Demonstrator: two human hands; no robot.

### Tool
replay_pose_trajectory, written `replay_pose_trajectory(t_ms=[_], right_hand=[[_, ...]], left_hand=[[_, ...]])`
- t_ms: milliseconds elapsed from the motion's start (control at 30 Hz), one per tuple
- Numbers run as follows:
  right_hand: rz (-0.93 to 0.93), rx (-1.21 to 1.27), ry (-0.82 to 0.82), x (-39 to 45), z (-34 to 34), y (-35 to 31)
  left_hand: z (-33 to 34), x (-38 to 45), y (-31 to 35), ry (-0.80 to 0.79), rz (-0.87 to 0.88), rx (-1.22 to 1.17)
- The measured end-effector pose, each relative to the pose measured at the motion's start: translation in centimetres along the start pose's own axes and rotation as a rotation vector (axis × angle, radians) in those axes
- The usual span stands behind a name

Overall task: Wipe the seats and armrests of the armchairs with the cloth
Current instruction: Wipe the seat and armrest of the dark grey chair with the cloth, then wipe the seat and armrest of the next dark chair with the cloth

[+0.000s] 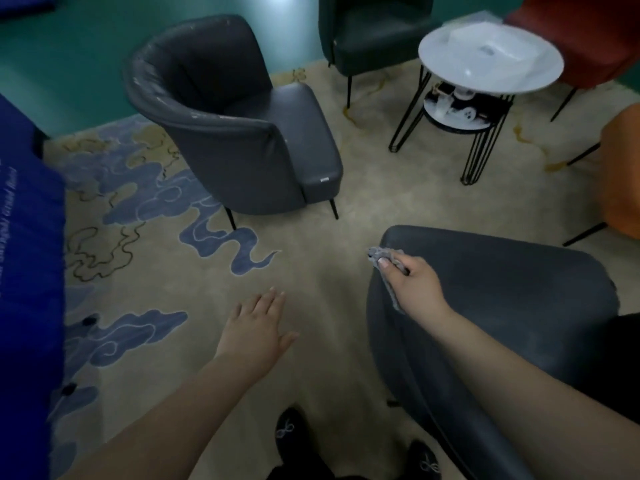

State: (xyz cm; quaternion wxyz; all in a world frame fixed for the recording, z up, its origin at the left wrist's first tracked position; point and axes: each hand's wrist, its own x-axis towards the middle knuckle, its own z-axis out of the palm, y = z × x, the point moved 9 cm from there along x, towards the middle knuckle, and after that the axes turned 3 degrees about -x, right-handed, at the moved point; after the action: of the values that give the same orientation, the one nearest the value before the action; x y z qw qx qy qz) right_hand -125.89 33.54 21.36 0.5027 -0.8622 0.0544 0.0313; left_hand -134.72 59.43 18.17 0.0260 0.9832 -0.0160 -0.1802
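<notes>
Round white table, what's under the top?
Under the round white table, black wire legs carry a lower shelf holding small white items, too blurred to identify. The top hides the shelf's rear part.

This looks like a hotel lounge or lobby seating area. Several upholstered armchairs, a grey one [239,112], a dark green one [374,29], a red one [588,32] and an orange one [623,168], ring a round white side table [490,60] on black wire legs. A cloud-patterned carpet [166,271] (beige and blue) meets teal walls [86,57].
</notes>
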Motion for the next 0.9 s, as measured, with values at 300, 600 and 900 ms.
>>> replay_pose_trajectory(t_ms=[300,600,900], right_hand=[[0.039,0.011,-0.011,3.7,6.7,-5.8],[0.158,-0.046,0.067,13.1,6.6,-6.3],[0.140,0.116,-0.028,29.8,7.0,-9.2]], left_hand=[[-3.3,4.0,-10.1,-0.010,0.016,0.060],[-6.8,14.0,-11.6,0.013,0.053,-0.022],[-13.1,29.4,-12.4,0.084,0.029,-0.047]])
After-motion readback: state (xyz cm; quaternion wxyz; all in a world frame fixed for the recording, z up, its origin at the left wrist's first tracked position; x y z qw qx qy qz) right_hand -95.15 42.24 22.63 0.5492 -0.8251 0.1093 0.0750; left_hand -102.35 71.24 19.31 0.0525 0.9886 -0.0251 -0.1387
